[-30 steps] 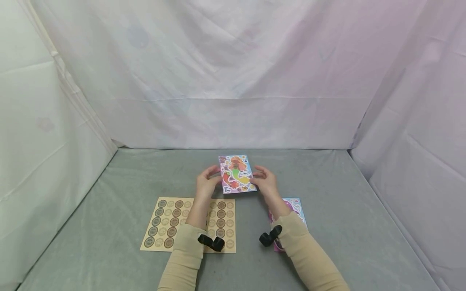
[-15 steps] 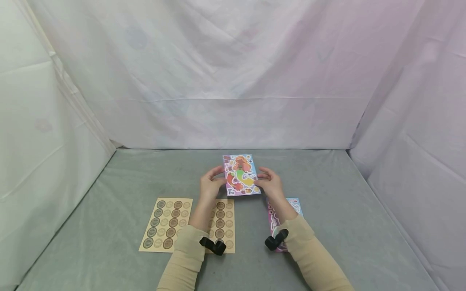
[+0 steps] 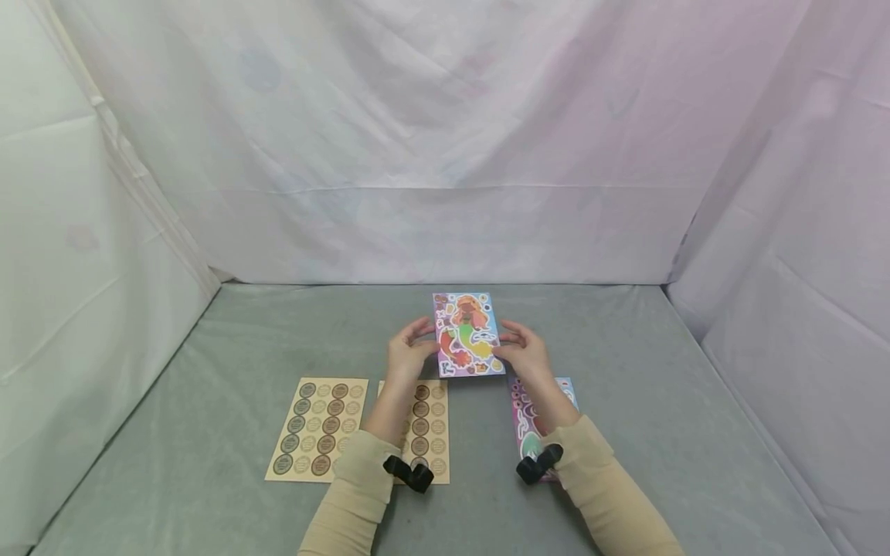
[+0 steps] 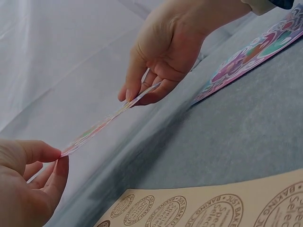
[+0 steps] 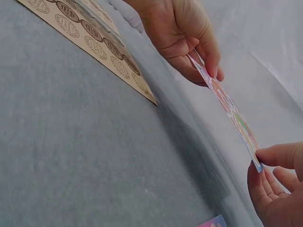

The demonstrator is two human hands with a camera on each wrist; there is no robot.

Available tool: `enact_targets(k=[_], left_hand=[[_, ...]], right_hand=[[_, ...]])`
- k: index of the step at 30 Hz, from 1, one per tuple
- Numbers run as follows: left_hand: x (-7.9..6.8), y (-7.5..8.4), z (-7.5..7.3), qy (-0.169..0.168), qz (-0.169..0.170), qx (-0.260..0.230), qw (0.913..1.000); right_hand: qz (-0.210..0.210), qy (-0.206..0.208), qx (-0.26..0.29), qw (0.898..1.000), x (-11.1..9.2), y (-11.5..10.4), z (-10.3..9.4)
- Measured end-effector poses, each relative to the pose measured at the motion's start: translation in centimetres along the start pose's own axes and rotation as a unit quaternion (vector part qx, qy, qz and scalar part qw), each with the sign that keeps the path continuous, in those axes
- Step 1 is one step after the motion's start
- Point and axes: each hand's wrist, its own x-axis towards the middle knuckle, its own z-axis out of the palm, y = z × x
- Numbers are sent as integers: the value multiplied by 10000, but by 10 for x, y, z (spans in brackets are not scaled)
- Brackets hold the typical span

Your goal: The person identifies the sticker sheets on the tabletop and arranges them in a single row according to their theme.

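Note:
A colourful mermaid sticker sheet [image 3: 470, 335] is held up above the table between both hands. My left hand [image 3: 410, 351] pinches its left edge between thumb and fingers. On the opposite edge, my right hand [image 3: 524, 354] pinches it the same way. Seen nearly edge-on in the left wrist view, the mermaid sheet [image 4: 102, 125] spans the gap from hand to hand, off the table. Below my right forearm lies a second pink and blue sticker sheet [image 3: 523, 409], partly covered by the arm.
Two tan sheets of round brown labels lie on the grey table [image 3: 208, 432]. The left label sheet [image 3: 316, 428] shows mostly, while my left forearm covers part of the right one [image 3: 436, 432]. White cloth [image 3: 445, 139] hangs behind and at both sides.
Both hands have shifted slightly to the right with the mermaid sticker sheet, which appears a little larger and more upright. The sheets on the table stay where they were.

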Motion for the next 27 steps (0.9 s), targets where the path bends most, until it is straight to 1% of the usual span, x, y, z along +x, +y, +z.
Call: enact_targets(k=[4, 8, 11, 16, 21, 27], left_hand=[[-2, 2, 1, -116, -20, -75, 9999], [-3, 4, 3, -218, -41, -178, 9996], [-5, 6, 4, -306, -18, -227, 9993], [-8, 8, 7, -524, 44, -229, 9984], [-9, 5, 11, -644, 87, -169, 9977], [-11, 2, 16, -768, 95, -122, 9969]], right_hand=[[-3, -4, 58, 10000, -1, -1, -4], [-40, -138, 129, 9998, -4, -2, -9], [-6, -204, 73, 9998, -7, -4, -13], [-3, -174, 2, 9998, -11, -4, -18], [11, -158, -170, 9997, -12, -1, -23], [-20, -205, -214, 9996, -17, -1, -31]])
